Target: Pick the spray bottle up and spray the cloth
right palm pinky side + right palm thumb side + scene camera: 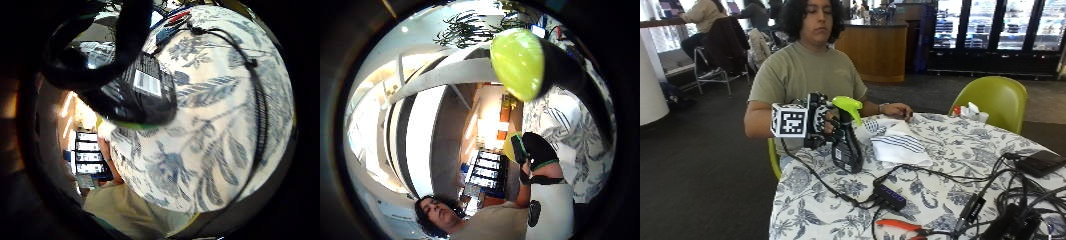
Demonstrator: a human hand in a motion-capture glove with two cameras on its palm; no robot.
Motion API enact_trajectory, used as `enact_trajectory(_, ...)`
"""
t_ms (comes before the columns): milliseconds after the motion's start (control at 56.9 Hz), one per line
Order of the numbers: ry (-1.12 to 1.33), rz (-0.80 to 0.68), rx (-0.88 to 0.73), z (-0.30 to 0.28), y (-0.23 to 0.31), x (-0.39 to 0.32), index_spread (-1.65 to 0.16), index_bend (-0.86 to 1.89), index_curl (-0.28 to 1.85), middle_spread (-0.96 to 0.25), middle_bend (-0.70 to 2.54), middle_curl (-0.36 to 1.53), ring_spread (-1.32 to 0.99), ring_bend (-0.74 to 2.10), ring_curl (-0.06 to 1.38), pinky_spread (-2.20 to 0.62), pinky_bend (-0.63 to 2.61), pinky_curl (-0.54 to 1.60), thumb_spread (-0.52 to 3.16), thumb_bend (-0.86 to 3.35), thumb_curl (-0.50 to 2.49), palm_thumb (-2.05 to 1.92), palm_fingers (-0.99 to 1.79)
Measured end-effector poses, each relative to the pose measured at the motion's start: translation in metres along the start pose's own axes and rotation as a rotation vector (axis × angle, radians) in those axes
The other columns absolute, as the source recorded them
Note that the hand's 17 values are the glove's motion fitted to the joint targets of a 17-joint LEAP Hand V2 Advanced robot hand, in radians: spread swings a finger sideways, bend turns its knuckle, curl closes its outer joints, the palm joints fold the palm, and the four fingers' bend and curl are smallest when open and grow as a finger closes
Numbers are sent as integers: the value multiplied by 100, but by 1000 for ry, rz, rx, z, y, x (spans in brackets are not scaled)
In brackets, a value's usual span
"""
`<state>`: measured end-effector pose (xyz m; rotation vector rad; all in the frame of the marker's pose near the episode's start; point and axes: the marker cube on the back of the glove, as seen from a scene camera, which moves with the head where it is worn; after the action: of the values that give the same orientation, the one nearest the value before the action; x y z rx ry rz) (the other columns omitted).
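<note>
So, gloved right hand (pixel 825 124) has the spray bottle (pixel 847 145) up off the table, cloth sitting just beside it.

The fingers are curled round the neck of the bottle under its glossy lime-green trigger head (pixel 848 106), and the body is dark, smooth plastic with a white printed label, held upright just above the tablecloth (pixel 953 150), which is a white fabric covered in blue leaf and flower prints. In the little-finger palm view the bottle's dark body and barcode label (pixel 147 82) sit right up against the palm. The cloth (pixel 896 141) is a soft, rumpled white towel with dark navy stripes, lying in loose folds on the table just beside the bottle; the bare left hand (pixel 896 110) rests on its far edge. Orange-handled pliers (pixel 903 226) lie near the table's front edge.
</note>
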<state>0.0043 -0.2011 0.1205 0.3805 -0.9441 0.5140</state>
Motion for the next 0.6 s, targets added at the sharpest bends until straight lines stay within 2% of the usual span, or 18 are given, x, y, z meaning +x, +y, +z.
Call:
enact_trajectory(158,-31,-33,134,15,-34,5,-19,10,23,6,25,38,1,45,36,15,22,33,96,-2,41,83,44)
enact_trajectory(228,-16,-113,206,18,-51,11,-17,9,22,6,26,38,1,48,36,14,23,33,95,-3,40,82,47)
enact_trajectory(299,0,-97,153,19,-55,17,-16,10,22,5,26,38,1,50,36,14,24,34,93,-4,40,79,53)
enact_trajectory(598,-1,-40,146,43,-90,23,-16,12,22,3,23,38,-3,54,37,9,28,36,91,-4,38,69,65)
